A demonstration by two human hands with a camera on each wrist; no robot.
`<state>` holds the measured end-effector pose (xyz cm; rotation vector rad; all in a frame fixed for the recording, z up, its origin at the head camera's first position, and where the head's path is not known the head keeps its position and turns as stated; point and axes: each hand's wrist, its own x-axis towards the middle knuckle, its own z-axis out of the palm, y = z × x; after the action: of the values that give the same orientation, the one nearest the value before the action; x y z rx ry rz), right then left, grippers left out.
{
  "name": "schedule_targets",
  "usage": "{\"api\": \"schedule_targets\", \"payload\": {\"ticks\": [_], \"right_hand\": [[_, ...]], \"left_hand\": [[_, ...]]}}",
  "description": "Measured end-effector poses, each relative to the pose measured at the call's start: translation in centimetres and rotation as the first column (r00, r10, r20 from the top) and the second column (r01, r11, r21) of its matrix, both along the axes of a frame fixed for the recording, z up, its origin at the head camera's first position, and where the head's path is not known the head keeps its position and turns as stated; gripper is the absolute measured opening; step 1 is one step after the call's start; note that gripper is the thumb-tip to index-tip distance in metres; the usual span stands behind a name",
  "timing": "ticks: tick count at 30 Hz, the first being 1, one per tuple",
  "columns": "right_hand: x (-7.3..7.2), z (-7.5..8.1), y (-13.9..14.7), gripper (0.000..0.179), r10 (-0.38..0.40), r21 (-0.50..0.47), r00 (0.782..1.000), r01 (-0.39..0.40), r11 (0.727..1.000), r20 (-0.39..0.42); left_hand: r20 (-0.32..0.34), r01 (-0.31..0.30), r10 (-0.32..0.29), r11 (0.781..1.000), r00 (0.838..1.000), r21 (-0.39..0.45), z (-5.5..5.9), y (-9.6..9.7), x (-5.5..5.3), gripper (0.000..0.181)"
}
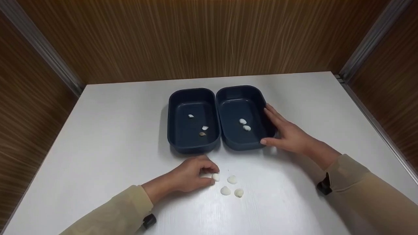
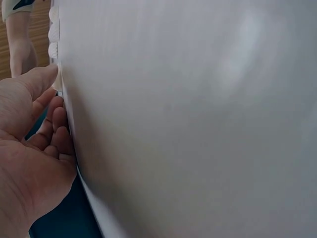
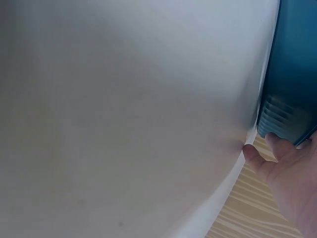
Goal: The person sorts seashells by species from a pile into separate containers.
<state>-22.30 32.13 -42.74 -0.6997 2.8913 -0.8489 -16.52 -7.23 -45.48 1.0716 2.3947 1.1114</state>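
Note:
Between thumb and index finger, my left hand pinches a small white seashell at the table surface. In the left wrist view the thumb presses this shell's edge, and the other fingers curl inward. Three pale seashells lie on the table just right of that hand. My right hand touches the right wall and front corner of the right dark blue box, its fingers fairly straight. Two white shells lie in that box. The left dark blue box holds two whitish shells and a brownish shell.
Both boxes stand side by side on the white table, their near ends facing me. Wood-grain panels enclose the table at the back and both sides. A dark strap piece hangs under each sleeve.

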Motion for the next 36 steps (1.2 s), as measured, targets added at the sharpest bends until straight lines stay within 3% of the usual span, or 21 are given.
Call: {"api": "schedule_targets", "payload": {"ticks": [25, 36], "right_hand": [[0.12, 0.21, -0.01, 0.104, 0.008, -0.01, 1.0, -0.008, 1.0, 0.004], [0.07, 0.08, -0.01, 0.105, 0.0, 0.008, 1.0, -0.001, 1.0, 0.021]], "left_hand": [[-0.041, 0.008, -0.009, 1.0, 0.999, -0.025, -0.06, 0.15, -0.07, 0.02], [-0.018, 0.014, -0.015, 0.999, 1.0, -0.033, -0.04, 0.15, -0.1, 0.017]]}}
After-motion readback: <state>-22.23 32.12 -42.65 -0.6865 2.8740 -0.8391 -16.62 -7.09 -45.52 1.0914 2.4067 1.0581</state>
